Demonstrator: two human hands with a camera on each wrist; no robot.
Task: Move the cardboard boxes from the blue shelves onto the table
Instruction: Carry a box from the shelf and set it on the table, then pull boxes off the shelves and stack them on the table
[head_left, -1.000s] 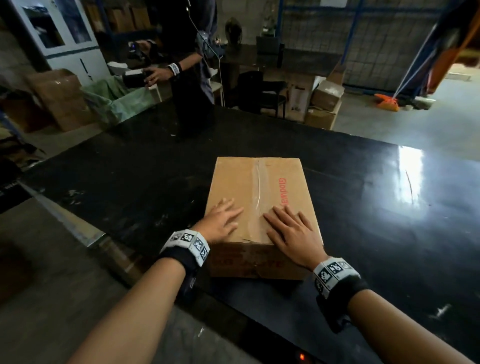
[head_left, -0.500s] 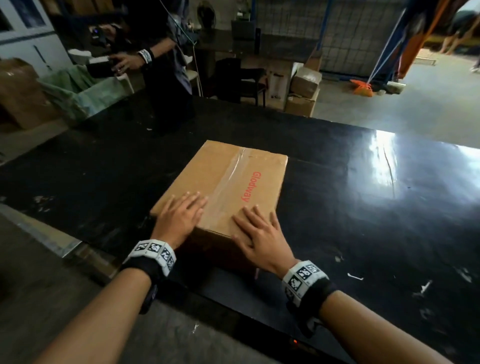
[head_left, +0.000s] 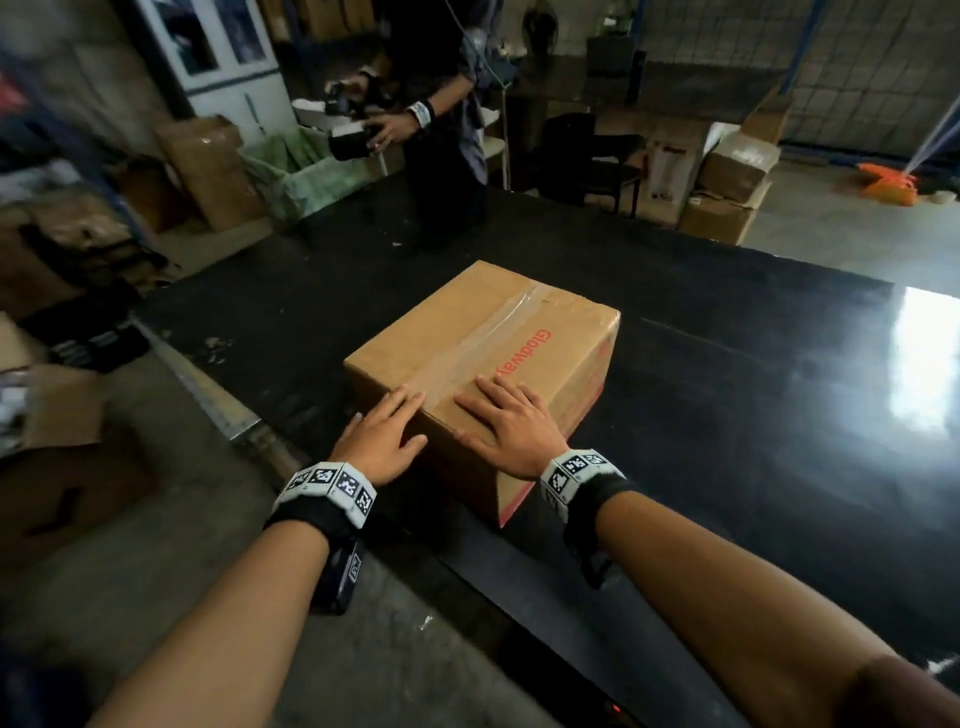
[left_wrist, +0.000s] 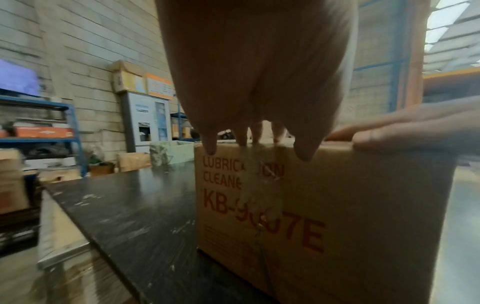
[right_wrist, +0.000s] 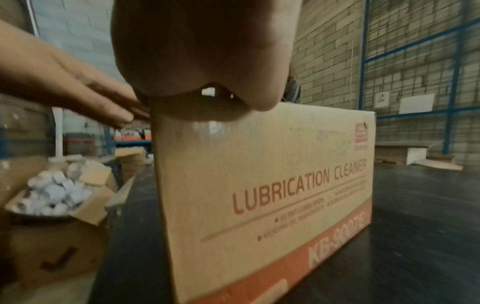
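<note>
Cardboard fills the middle of the head view: one sealed box (head_left: 483, 364), taped along its top, sits on the black table (head_left: 727, 415) near the closer edge. We lay both palms flat on its top, left hand (head_left: 382, 441) at the near corner, right hand (head_left: 511, 428) beside it, fingers straight, gripping nothing. At lower left of the right-wrist view an open carton (right_wrist: 64, 232) on the floor holds small white items. The top reads "Glodway" in red; the sides read "LUBRICATION CLEANER" and "KB-9007E". At upper left, a bystander (head_left: 441, 104) holds a dark object.
</note>
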